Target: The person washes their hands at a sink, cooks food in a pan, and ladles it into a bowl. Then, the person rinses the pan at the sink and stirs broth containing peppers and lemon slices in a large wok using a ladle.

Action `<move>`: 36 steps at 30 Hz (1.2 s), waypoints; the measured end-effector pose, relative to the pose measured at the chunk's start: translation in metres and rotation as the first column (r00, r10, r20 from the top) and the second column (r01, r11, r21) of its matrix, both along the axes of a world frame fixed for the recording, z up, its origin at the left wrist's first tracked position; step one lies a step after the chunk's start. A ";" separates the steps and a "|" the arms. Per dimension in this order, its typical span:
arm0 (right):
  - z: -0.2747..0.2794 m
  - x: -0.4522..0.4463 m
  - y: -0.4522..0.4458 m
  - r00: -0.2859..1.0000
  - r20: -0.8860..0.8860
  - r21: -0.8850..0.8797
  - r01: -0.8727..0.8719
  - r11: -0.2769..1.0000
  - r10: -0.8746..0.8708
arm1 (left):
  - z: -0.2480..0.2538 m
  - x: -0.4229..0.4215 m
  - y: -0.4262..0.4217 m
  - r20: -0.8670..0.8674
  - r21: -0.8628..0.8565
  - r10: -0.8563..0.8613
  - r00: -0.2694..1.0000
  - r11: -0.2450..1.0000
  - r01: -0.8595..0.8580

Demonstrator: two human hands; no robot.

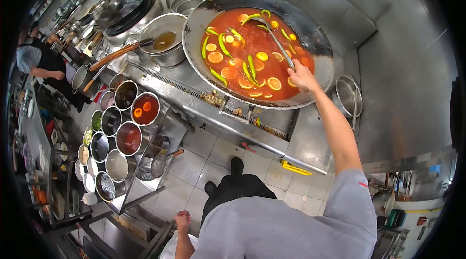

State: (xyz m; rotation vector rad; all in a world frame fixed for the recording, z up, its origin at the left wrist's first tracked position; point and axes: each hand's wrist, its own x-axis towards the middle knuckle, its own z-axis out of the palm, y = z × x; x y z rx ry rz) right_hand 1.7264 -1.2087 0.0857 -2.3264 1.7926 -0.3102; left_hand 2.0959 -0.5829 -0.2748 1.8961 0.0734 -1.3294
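Observation:
My right hand [302, 76] is closed round the handle of a metal ladle [278, 40], stretched out over a huge wok [194, 31]. The ladle's bowl lies in the red broth [233, 31] near the far side, partly sunk. Citrus slices [274, 83] and long green chillies [252, 67] float all over the broth. Down by my left side, away from the stove, hangs my left hand [183, 221]. Its fingers are curled in, and nothing shows in them.
A strainer [162, 35] rests over a pot left of the wok. Several metal containers [116, 166] of sauces and ingredients crowd a cart at lower left. A metal strainer bowl [345, 95] sits at right. Another person [43, 69] stands at far left. The steel counter edge [242, 135] runs before me.

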 end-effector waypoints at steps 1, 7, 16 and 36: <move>0.005 0.017 0.003 0.968 0.197 0.238 0.109 0.965 -0.158 | 0.000 -0.001 0.002 0.003 0.015 0.002 1.000 1.000 -0.002; -0.006 0.053 -0.001 0.497 0.607 0.719 -0.012 0.695 -0.620 | -0.020 -0.003 0.038 0.077 0.002 -0.123 0.989 0.992 0.123; 0.009 0.040 0.041 0.358 0.528 0.845 -0.309 0.436 -0.770 | -0.031 0.006 0.065 0.035 0.102 -0.073 0.997 0.992 0.069; 0.108 -0.052 0.224 0.635 0.480 0.840 -0.134 0.526 -0.605 | -0.041 0.067 0.060 0.039 0.028 -0.248 0.968 0.969 0.247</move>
